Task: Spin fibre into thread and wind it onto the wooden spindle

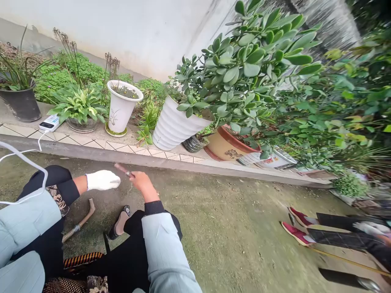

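Observation:
My left hand [104, 180] wears a white knit glove and is over the ground between my knees. Its fingers are pressed together, and what they hold, if anything, is hidden. Just to the right, my bare right hand [141, 182] is closed around one end of a short pinkish-brown stick-like tool [121, 168]. The tool's free end points up and left, above the gloved fingertips and apart from them. Its exact kind is too blurred to tell. Below my left hand, a bent wooden stick [83, 221] with a wrapped band lies on the ground.
Along a low tiled ledge [125, 149] stand a tall white pot [122, 108], a ribbed white pot [175, 126] and a big tan pot [226, 144] with a jade plant. A white device [50, 123] with a cable rests there. Another person's red shoes [296, 232] are at right.

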Motion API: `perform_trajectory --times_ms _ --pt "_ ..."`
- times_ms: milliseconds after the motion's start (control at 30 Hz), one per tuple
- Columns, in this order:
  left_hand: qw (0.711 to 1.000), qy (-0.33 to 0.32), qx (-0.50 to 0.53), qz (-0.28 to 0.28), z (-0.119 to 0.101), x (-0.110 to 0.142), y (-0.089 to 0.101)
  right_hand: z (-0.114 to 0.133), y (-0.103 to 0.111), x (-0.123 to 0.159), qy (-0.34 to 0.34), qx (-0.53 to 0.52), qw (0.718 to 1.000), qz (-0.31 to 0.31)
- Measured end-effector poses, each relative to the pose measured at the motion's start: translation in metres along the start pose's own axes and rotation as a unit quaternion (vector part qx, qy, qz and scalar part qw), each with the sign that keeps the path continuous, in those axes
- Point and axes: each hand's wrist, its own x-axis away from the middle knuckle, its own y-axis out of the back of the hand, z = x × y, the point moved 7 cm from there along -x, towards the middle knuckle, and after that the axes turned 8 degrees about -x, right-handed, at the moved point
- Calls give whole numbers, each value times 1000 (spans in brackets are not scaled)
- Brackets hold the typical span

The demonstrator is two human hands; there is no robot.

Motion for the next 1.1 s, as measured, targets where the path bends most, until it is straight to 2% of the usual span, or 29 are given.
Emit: perform_trajectory --times_ms 33,100,167,200,233,267,300,367,433,467,500,533,633,667,700,767,833,867,900,967,1033,1100 --pt "1000 -15 7 2 -2 2 0 3 -12 4 -1 28 997 68" --pt "999 -32 39 1 -5 7 3 11 -35 20 12 13 974 227" --pt "994 -37 107 12 -7 12 8 23 -47 43 60 -69 926 366" --pt "987 -30 157 18 -7 13 10 29 -44 53 93 -127 903 400" --pt "976 -14 216 21 -6 15 12 37 -34 58 147 -199 888 388" --pt "961 11 277 17 -4 17 14 40 -18 56 181 -288 883 322" --pt "942 39 332 10 0 18 15 37 0 50 190 -377 878 228" --pt "915 82 394 6 5 22 12 23 24 41 172 -496 848 78" --pt "911 83 402 33 3 24 4 10 29 31 138 -549 824 -16" --pt "914 75 394 52 -1 25 0 6 27 26 120 -550 826 -40" --pt "919 65 384 66 -4 26 -3 4 23 21 98 -532 839 -58" --pt "924 53 370 76 -7 26 -4 2 19 16 75 -491 865 -72" --pt "953 23 294 65 -10 28 0 5 5 9 28 -234 969 -77" --pt "962 20 266 56 -9 28 3 9 -2 8 26 -138 989 -46" --pt "969 18 241 46 -7 28 6 12 -12 8 33 -63 997 12" --pt "976 17 216 33 -3 29 11 18 -38 16 56 0 981 187" --pt "972 12 231 35 0 29 13 24 -54 33 90 -38 934 343" --pt "967 17 253 34 2 29 13 29 -54 42 114 -77 912 387" --pt "960 29 279 29 5 28 13 34 -50 49 142 -126 895 404" --pt "940 63 336 0 12 26 14 43 -30 55 197 -244 877 364" --pt "918 98 382 -26 19 25 13 43 -3 50 210 -372 872 239" --pt "904 121 410 -28 19 24 9 32 20 42 189 -470 857 94"
